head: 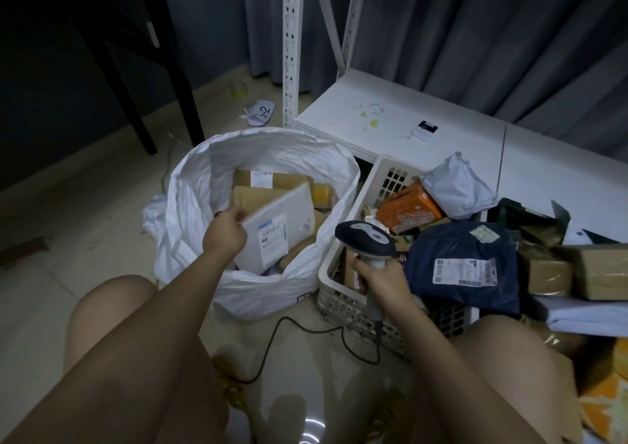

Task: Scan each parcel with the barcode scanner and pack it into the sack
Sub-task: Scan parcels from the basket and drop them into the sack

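Sack (pixel 190 185) mouth open | left fingers (pixel 234 214) pinch white parcel (pixel 278 229) edge | right hand (pixel 380 278) grips scanner (pixel 368 239)

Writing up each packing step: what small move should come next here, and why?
Probably let go: the left hand pinches the white parcel already tilted inside the sack, above brown boxes. The right hand grips the scanner beside the basket, where the navy parcel waits.

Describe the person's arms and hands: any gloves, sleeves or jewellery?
Both forearms are bare, with no sleeve in view. The left hand and the right hand wear no gloves, and no watch, ring or bracelet shows.
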A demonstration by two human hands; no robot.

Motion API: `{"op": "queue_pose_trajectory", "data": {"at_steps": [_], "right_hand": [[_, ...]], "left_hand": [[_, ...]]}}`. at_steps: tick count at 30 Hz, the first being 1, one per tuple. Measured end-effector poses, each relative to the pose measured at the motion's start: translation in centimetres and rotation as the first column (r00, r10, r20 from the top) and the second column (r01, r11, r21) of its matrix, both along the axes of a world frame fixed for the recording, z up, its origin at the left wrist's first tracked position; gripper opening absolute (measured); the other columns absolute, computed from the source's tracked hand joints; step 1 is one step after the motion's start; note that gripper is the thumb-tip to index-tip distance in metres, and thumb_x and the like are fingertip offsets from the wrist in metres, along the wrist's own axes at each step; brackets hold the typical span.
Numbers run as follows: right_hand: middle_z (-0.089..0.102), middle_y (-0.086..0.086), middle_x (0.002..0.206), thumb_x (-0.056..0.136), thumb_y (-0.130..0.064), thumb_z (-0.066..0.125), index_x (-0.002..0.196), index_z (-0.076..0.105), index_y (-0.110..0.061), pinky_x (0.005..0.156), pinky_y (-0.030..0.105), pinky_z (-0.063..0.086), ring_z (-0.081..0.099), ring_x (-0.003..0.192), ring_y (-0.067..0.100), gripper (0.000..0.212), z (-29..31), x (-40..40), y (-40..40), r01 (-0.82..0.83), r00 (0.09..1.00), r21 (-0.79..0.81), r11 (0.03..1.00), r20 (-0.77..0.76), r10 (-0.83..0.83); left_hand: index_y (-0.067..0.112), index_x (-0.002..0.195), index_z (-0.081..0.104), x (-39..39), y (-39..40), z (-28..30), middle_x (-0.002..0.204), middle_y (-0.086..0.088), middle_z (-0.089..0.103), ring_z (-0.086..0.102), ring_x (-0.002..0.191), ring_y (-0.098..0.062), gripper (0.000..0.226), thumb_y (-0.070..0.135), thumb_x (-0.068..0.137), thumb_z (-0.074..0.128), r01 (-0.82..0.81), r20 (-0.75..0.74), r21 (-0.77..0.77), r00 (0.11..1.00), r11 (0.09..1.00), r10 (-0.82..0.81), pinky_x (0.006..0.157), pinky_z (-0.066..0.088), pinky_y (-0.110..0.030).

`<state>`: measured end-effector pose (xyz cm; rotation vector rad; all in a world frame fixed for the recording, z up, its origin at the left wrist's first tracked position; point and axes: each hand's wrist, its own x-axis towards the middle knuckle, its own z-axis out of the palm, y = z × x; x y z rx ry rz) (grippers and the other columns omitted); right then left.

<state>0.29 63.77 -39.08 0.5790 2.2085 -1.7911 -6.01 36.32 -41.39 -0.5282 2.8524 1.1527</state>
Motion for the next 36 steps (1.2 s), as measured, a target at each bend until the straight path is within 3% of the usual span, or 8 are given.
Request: {"op": "queue_pose_trajectory", "data": {"at_steps": [6, 11, 16, 20, 23, 27, 32, 36], "right_hand": [[0.054, 0.010, 0.057, 0.084, -0.013, 0.072, 0.067, 0.057, -0.007, 0.058, 0.034, 0.045, 0.051, 0.054, 0.023, 0.023, 0.1, -0.4, 1.4, 0.064, 0.998, 0.000, 0.998, 0.028, -0.064], [0.056, 0.007, 0.064, 0.088, -0.011, 0.067, 0.074, 0.055, -0.011, 0.049, 0.023, 0.044, 0.053, 0.060, 0.019, 0.018, 0.8, -1.5, 4.3, 0.154, 0.988, 0.012, 0.988, -0.004, -0.154], [0.059, 0.007, 0.070, 0.084, -0.012, 0.070, 0.079, 0.057, -0.011, 0.062, 0.030, 0.045, 0.056, 0.071, 0.025, 0.013, 1.3, -3.6, 8.3, 0.249, 0.967, 0.056, 0.967, -0.066, -0.246], [0.056, 0.000, 0.065, 0.084, -0.015, 0.072, 0.080, 0.057, -0.012, 0.055, 0.025, 0.041, 0.052, 0.061, 0.012, 0.016, 2.4, -5.7, 11.5, 0.276, 0.957, 0.140, 0.951, -0.138, -0.257], [0.051, 0.004, 0.053, 0.084, -0.014, 0.072, 0.062, 0.050, -0.012, 0.052, 0.030, 0.041, 0.050, 0.050, 0.017, 0.031, 2.4, -7.0, 13.7, 0.229, 0.971, 0.162, 0.960, -0.106, -0.214], [0.052, 0.001, 0.050, 0.084, -0.016, 0.072, 0.064, 0.052, -0.012, 0.049, 0.028, 0.042, 0.049, 0.044, 0.015, 0.029, 0.7, -7.9, 15.4, 0.194, 0.981, 0.121, 0.973, -0.047, -0.190], [0.052, 0.003, 0.053, 0.085, -0.012, 0.070, 0.077, 0.056, -0.008, 0.047, 0.027, 0.041, 0.047, 0.044, 0.015, 0.017, -0.7, -9.6, 17.9, 0.165, 0.986, -0.009, 0.986, 0.020, -0.164], [0.053, 0.003, 0.055, 0.086, -0.012, 0.070, 0.079, 0.058, -0.009, 0.046, 0.026, 0.042, 0.048, 0.043, 0.013, 0.015, -0.8, -10.3, 20.8, 0.288, 0.958, -0.058, 0.956, 0.002, -0.288]], "left_hand": [[0.010, 0.133, 0.052, 0.1, 1.4, -0.5, 0.137, -0.014, 0.052, 0.051, 0.123, -0.032, 0.042, 0.000, 0.093, 0.044, 0.019, 0.008, 0.039, 1.000, 0.999, -0.020, 0.095, 0.041, -0.034], [0.007, 0.127, 0.057, -0.4, 5.1, -0.1, 0.134, -0.010, 0.055, 0.050, 0.123, -0.024, 0.034, 0.003, 0.094, 0.051, 0.171, -0.100, 0.117, 0.982, 0.978, -0.159, 0.092, 0.035, -0.022], [0.009, 0.119, 0.061, -1.8, 10.9, -0.1, 0.124, -0.007, 0.060, 0.054, 0.114, -0.019, 0.026, 0.007, 0.093, 0.056, 0.327, -0.178, 0.188, 0.939, 0.926, -0.296, 0.090, 0.039, -0.024], [0.009, 0.123, 0.056, -3.1, 17.0, -1.5, 0.127, -0.010, 0.056, 0.057, 0.111, -0.024, 0.029, 0.014, 0.095, 0.057, 0.411, -0.102, 0.239, 0.912, 0.880, -0.398, 0.086, 0.044, -0.028], [0.004, 0.130, 0.050, -3.6, 21.6, -3.5, 0.128, -0.014, 0.055, 0.055, 0.114, -0.028, 0.041, 0.020, 0.093, 0.060, 0.367, 0.086, 0.310, 0.908, 0.877, -0.410, 0.082, 0.042, -0.027], [0.007, 0.141, 0.040, -3.7, 25.4, -8.3, 0.146, -0.013, 0.041, 0.042, 0.131, -0.028, 0.063, 0.024, 0.088, 0.069, 0.257, 0.258, 0.346, 0.898, 0.902, -0.355, 0.101, 0.039, -0.035], [0.013, 0.140, 0.043, -5.4, 28.4, -13.0, 0.140, -0.011, 0.047, 0.048, 0.124, -0.030, 0.078, 0.048, 0.076, 0.073, 0.395, 0.261, 0.266, 0.849, 0.879, -0.460, 0.100, 0.044, -0.041], [0.020, 0.143, 0.037, -8.0, 32.1, -14.7, 0.144, -0.008, 0.042, 0.044, 0.128, -0.027, 0.100, 0.065, 0.063, 0.076, 0.489, 0.187, 0.382, 0.790, 0.784, -0.584, 0.105, 0.040, -0.051]]}}
